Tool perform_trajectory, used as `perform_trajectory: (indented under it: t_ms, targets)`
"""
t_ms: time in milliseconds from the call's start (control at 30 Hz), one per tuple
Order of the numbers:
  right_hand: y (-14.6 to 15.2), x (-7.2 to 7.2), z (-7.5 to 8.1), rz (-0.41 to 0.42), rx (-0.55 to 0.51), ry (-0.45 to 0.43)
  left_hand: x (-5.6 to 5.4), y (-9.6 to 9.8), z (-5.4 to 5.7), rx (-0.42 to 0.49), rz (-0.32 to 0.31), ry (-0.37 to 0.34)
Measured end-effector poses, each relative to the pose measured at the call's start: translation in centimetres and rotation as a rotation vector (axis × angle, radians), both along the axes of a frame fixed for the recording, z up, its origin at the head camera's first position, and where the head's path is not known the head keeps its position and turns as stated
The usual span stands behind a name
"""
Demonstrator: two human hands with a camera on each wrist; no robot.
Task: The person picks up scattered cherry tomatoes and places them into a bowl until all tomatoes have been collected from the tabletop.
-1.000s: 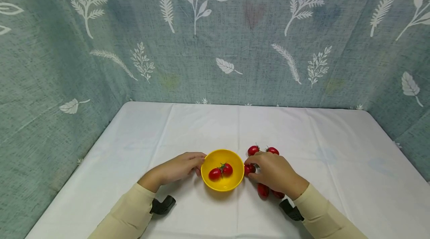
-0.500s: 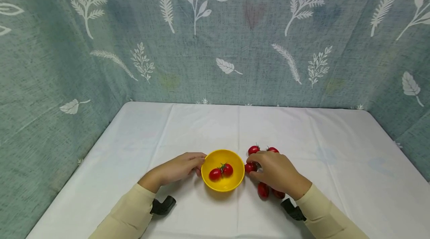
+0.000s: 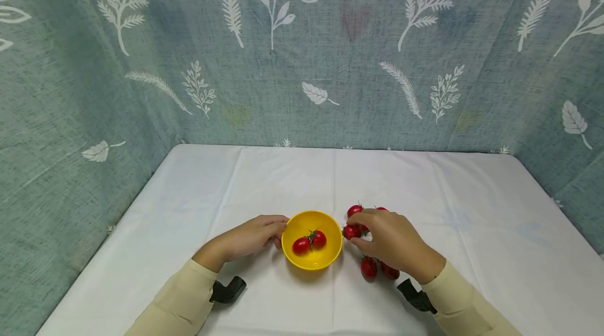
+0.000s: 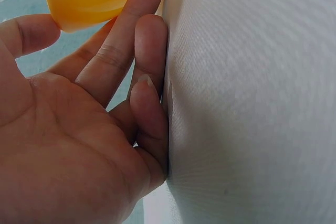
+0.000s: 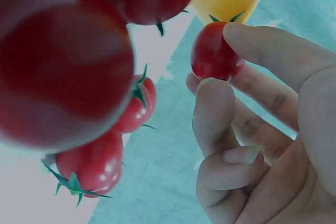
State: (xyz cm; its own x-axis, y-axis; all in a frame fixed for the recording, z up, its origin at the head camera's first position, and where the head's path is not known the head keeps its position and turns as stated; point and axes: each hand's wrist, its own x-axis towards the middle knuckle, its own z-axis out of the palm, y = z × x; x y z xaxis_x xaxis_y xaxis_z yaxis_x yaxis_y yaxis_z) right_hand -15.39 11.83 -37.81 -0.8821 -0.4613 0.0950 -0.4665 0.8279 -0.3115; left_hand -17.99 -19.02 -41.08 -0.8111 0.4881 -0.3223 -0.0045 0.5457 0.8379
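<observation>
A yellow bowl (image 3: 313, 262) stands on the white table with two red cherry tomatoes (image 3: 301, 246) inside. At its left side my left hand (image 3: 252, 236) holds it, the thumb at the rim and the fingers (image 4: 113, 51) along the outer wall. Just right of the bowl, my right hand (image 3: 394, 239) pinches a cherry tomato (image 5: 215, 53) with green sepals between thumb and fingertips. Behind those fingers another tomato (image 3: 364, 228) is partly covered in the head view.
Beyond the right hand lie two cherry tomatoes (image 3: 355, 210), one partly hidden by it. Two more tomatoes (image 3: 369, 268) lie on the near side, by the right wrist. The white cloth-covered table (image 3: 236, 184) ends at a green leaf-patterned curtain (image 3: 283, 89).
My right hand has shifted slightly right and away from me, now pinching the tomato beside the bowl, which has moved a little with it. My left hand and the bowl stay in place.
</observation>
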Motion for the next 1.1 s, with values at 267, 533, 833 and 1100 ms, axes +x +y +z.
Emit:
perform_trajectory:
  t_ms: [267,533,833,1100]
  targets:
    - [0.13,0.26,0.52,0.014,-0.022,0.036,-0.01,-0.02,0.08,0.0,0.003,-0.002]
    - [0.14,0.43,0.7,0.017,-0.033,0.046,0.03,-0.07,0.14,-0.003,0.005,-0.006]
    - [0.1,0.65,0.8,0.027,-0.037,0.085,0.14,-0.05,0.19,0.002,0.004,0.003]
    - [-0.08,0.81,0.89,0.035,-0.063,0.113,0.1,-0.06,0.16,0.006,0.002,0.003]
